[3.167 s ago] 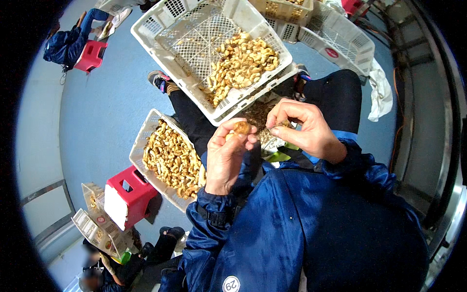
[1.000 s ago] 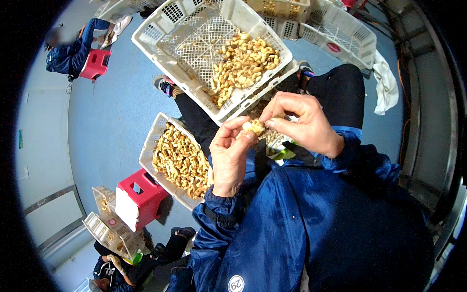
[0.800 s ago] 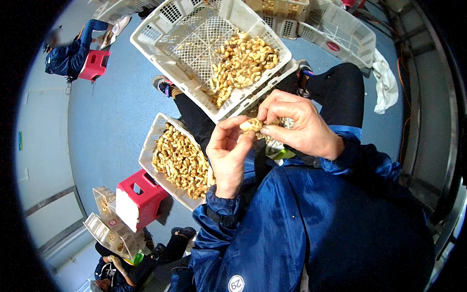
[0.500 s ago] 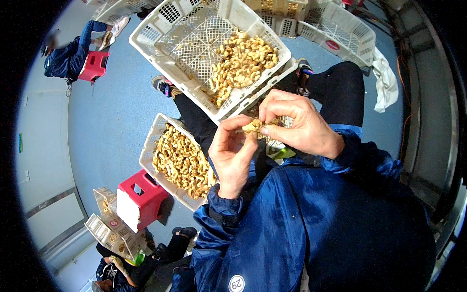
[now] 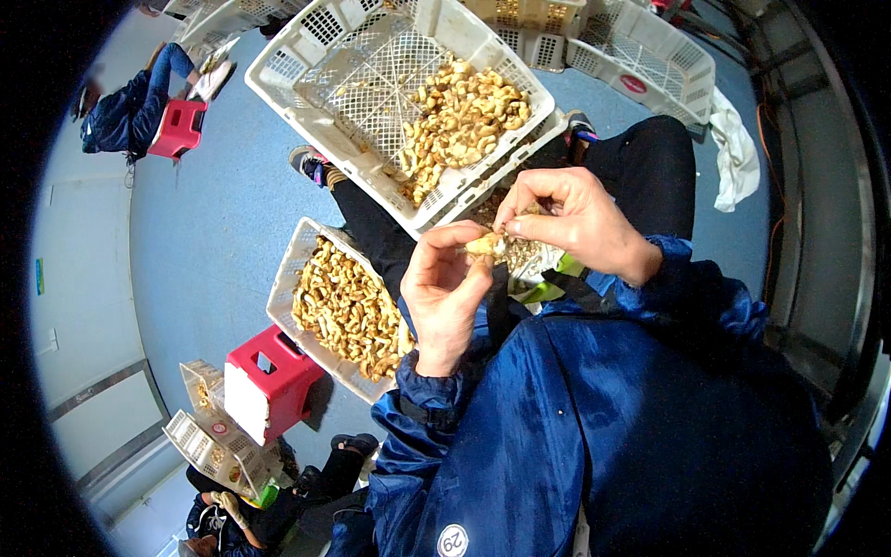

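In front of my lap, my left hand [image 5: 444, 292] pinches a small yellowish mushroom [image 5: 482, 245] between thumb and fingers. Its pale end points toward my right hand [image 5: 582, 223], whose thumb and fingers are closed right beside it. What the right fingertips hold, if anything, is too small to make out. Beneath the hands, a container with brown crumbs and scraps [image 5: 527, 257] shows in part. Beyond them stands a large white crate [image 5: 357, 102] with a heap of mushrooms [image 5: 469, 116] at its right side. Left of my knee, a smaller white crate [image 5: 286, 278] is full of mushrooms [image 5: 343, 311].
A red stool [image 5: 278, 376] stands beyond the smaller crate. Seated people are at the upper left [image 5: 125, 111] and lower left [image 5: 223, 520], the latter beside white baskets [image 5: 209, 450]. More crates [image 5: 640, 65] and a white cloth [image 5: 736, 153] lie at the upper right.
My right hand's fingers have shifted slightly, showing the mushroom's pale end and more of the scraps below. My left hand stays in place. The person at upper left has moved an arm.
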`<state>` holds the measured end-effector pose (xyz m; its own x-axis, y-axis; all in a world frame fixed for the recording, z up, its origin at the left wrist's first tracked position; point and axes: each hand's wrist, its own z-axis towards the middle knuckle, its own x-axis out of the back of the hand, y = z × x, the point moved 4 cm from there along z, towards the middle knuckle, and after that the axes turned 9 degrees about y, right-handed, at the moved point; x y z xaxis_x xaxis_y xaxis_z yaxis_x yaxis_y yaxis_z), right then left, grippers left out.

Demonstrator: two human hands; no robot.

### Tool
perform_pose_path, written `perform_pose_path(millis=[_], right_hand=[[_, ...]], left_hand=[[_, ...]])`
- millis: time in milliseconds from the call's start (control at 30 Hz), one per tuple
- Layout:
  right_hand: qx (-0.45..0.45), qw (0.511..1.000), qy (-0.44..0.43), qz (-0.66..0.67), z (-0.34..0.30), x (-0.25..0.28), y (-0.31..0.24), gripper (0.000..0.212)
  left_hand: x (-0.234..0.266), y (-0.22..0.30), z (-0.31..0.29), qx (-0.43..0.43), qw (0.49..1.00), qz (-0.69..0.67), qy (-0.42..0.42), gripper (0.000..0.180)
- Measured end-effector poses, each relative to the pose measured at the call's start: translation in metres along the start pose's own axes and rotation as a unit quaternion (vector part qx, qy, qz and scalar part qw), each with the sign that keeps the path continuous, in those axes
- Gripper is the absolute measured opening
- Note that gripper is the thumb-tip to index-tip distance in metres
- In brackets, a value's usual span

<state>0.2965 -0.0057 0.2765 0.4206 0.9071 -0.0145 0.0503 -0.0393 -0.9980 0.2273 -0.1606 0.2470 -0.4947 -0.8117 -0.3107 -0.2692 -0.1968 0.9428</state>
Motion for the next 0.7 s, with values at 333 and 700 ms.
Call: perform_pose_path(millis=[333, 700], right_hand=[[-0.009, 1.0, -0.008, -0.015, 0.003, 0.001, 0.006, 0.004], [0.182, 0.976, 0.0, -0.116, -0.007, -0.006, -0.006, 0.011]], left_hand=[[-0.003, -0.003, 0.001, -0.025, 0.999, 0.006, -0.028, 0.024], [-0.004, -0.005, 0.005, -0.033, 0.998, -0.033, -0.037, 0.026]])
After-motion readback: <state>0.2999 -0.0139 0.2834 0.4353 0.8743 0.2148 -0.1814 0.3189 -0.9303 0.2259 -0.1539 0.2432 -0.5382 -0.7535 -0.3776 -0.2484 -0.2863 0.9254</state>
